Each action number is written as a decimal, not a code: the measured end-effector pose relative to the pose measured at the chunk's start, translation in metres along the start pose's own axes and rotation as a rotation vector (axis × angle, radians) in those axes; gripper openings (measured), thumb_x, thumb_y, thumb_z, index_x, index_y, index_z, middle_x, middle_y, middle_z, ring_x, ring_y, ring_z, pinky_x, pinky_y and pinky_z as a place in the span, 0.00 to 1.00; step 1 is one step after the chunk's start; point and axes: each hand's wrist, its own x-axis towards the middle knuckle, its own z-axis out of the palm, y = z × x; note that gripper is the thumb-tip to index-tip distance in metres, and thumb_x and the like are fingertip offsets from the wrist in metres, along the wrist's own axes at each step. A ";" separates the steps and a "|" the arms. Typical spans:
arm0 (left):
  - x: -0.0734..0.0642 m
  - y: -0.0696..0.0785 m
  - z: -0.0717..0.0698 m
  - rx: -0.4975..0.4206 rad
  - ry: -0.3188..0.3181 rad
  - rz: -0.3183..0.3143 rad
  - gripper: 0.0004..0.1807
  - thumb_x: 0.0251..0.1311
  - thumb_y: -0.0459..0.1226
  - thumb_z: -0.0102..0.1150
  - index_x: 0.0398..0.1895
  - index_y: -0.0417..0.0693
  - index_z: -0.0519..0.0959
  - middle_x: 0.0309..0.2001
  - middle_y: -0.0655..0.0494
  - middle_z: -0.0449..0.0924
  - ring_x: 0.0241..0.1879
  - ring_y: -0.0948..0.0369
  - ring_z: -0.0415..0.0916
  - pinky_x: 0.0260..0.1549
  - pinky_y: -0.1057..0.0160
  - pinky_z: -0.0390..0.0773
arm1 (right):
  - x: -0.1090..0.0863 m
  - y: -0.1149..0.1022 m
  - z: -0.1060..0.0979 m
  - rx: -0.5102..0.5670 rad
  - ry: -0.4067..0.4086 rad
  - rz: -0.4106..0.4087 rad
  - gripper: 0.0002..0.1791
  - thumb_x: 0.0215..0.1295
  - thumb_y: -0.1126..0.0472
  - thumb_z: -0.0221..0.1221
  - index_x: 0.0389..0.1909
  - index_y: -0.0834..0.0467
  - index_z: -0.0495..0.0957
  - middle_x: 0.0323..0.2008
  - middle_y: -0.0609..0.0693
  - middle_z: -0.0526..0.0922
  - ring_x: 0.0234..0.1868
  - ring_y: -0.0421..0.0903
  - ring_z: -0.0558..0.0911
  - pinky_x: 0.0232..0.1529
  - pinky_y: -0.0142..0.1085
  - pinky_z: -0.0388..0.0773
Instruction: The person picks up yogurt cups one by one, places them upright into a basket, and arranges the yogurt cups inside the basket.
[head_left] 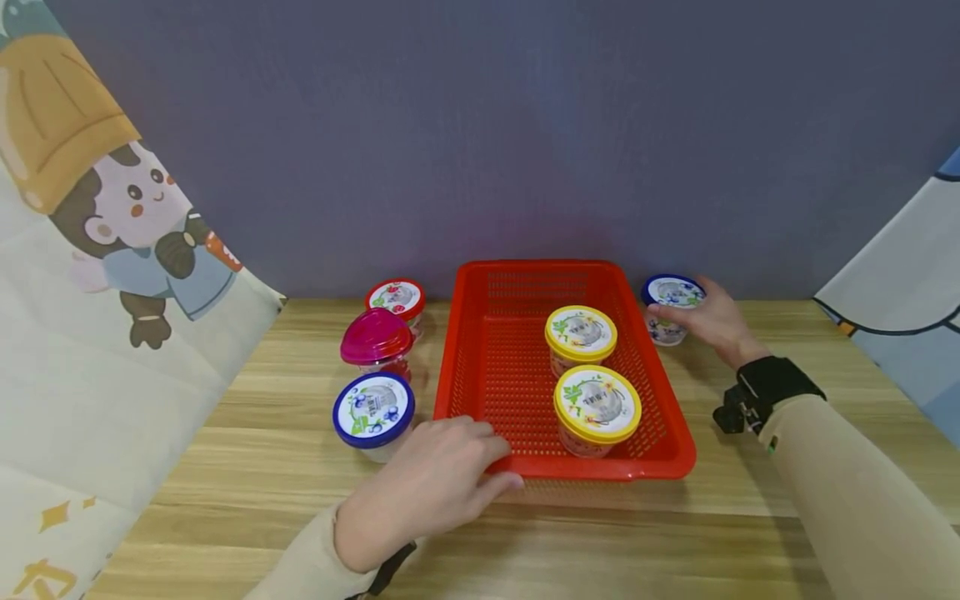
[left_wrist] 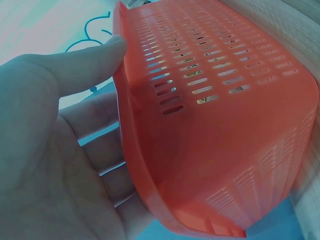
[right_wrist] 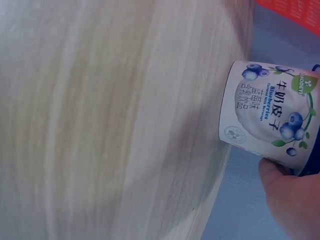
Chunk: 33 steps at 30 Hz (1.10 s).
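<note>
The blueberry cup [head_left: 675, 293] is upright just beyond the right side of the red basket [head_left: 555, 468], in the grip of the right hand [head_left: 716, 321]. The thumb lies across the near side of the cup, below its blue lid, and the fingers reach round the right and back, so the cup sits between them; how far those fingers wrap is hidden. Taking it by the side below the lid probably gives a firm hold without prying the lid up (whether the base touches the table [head_left: 262, 467] I cannot tell). The left hand [head_left: 431, 475] pinches the basket's rim at the near left corner, thumb outside and fingers over the inner edge, most likely to stop the light plastic from sliding. Inside, a farther yellow-lidded cup [head_left: 581, 333] and a nearer yellow-lidded cup [head_left: 597, 404] stand along the right side, which leaves the left half bare. Left of the basket, a red-lidded cup [head_left: 395, 297], a pink-lidded tub [head_left: 377, 336] and another blue-lidded cup [head_left: 373, 411] form a rough row, perhaps set there to be within easy reach.
</note>
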 end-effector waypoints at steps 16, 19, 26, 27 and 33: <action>0.001 0.000 -0.001 0.002 -0.004 0.001 0.14 0.68 0.53 0.62 0.40 0.55 0.87 0.30 0.66 0.80 0.29 0.68 0.73 0.30 0.66 0.75 | -0.007 -0.006 -0.003 0.026 -0.032 -0.001 0.69 0.60 0.34 0.67 0.80 0.65 0.30 0.78 0.72 0.40 0.75 0.72 0.50 0.68 0.69 0.52; 0.001 0.000 -0.001 0.011 0.012 0.008 0.14 0.68 0.53 0.62 0.40 0.55 0.87 0.29 0.65 0.80 0.28 0.67 0.74 0.29 0.66 0.75 | -0.008 -0.009 -0.004 0.024 -0.035 -0.003 0.69 0.60 0.33 0.66 0.80 0.65 0.31 0.78 0.72 0.41 0.75 0.72 0.51 0.68 0.70 0.52; 0.000 0.000 -0.001 0.014 0.020 0.006 0.14 0.68 0.53 0.61 0.40 0.55 0.87 0.29 0.65 0.79 0.28 0.67 0.73 0.28 0.66 0.75 | -0.009 -0.016 -0.004 0.016 -0.036 -0.015 0.69 0.59 0.33 0.67 0.80 0.65 0.33 0.78 0.72 0.43 0.73 0.72 0.53 0.67 0.70 0.54; 0.000 0.000 -0.001 0.015 0.019 0.005 0.14 0.68 0.53 0.61 0.40 0.55 0.87 0.29 0.65 0.79 0.28 0.67 0.73 0.28 0.66 0.75 | -0.009 -0.017 -0.004 0.013 -0.035 -0.016 0.69 0.59 0.33 0.67 0.80 0.65 0.33 0.78 0.72 0.43 0.73 0.72 0.54 0.67 0.70 0.54; -0.001 0.000 -0.001 0.013 0.015 0.002 0.14 0.68 0.53 0.61 0.40 0.55 0.87 0.30 0.65 0.80 0.29 0.67 0.74 0.29 0.66 0.75 | -0.011 -0.022 -0.006 0.026 -0.034 -0.035 0.68 0.59 0.35 0.68 0.80 0.65 0.33 0.78 0.72 0.44 0.72 0.71 0.55 0.67 0.69 0.55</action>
